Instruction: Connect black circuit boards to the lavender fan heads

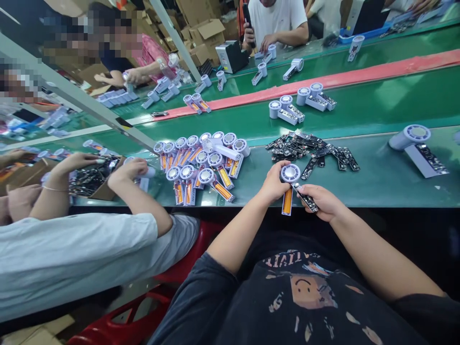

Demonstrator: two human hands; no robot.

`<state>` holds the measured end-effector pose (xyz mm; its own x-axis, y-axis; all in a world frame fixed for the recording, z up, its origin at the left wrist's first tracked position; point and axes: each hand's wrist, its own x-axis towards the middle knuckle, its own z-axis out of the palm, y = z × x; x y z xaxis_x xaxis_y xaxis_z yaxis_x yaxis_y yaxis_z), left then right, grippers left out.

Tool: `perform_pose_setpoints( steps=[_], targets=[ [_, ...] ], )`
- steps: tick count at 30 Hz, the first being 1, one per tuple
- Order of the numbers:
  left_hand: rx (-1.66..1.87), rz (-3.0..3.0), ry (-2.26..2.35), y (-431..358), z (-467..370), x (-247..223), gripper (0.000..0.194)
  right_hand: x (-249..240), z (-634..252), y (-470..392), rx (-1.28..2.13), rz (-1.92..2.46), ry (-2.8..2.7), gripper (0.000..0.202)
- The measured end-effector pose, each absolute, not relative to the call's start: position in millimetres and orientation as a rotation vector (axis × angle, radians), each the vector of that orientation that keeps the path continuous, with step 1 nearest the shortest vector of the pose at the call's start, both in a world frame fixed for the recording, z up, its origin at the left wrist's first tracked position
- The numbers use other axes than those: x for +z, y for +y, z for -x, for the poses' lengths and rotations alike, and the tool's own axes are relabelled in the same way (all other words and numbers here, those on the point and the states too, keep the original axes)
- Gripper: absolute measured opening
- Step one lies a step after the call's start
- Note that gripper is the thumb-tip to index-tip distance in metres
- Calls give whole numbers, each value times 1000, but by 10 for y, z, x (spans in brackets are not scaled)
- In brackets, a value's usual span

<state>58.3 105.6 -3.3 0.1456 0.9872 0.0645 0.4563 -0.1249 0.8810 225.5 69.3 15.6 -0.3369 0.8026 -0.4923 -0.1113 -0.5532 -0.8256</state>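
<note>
My left hand (275, 184) is closed around the round head of a small handheld fan (290, 173), whose handle hangs down with an orange cell showing in it. Between the fingers of my right hand (321, 201) is a black circuit board (308, 198), held at a slant close beside the fan's handle. Just beyond my hands lies a loose pile of black circuit boards (298, 143). To the left of my left hand stands a cluster of pale fans (206, 176), several showing orange cells in their handles.
A fan with a board in its handle (426, 158) rests at the right. A green conveyor (377, 103) with a red strip (334, 72) carries more fans. At the left, a co-worker's arms reach around a cardboard box (104, 189) of boards. Other people sit across the line.
</note>
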Motion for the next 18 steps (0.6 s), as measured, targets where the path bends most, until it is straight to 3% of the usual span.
perform_pose_setpoints(
  steps=[5,10,13,16,18],
  targets=[
    [892,-1690,1357,962,-422,-63,79,179,-2284,722,1909,1261,-1046,35],
    [745,-2205,1119,1062,-227,77,91,209,-2332,801,1859,1304,-1240,33],
    [626,-2401,1042,1089,-200,189,79,229,-2381,864,1743,1400,-1399,28],
    [624,-2418,1259,1012,-224,251,62,272,-2432,857,1475,1504,-1525,16],
    [654,-2347,1410,929,-249,248,57,306,-2450,801,1294,1524,-1587,23]
  ],
)
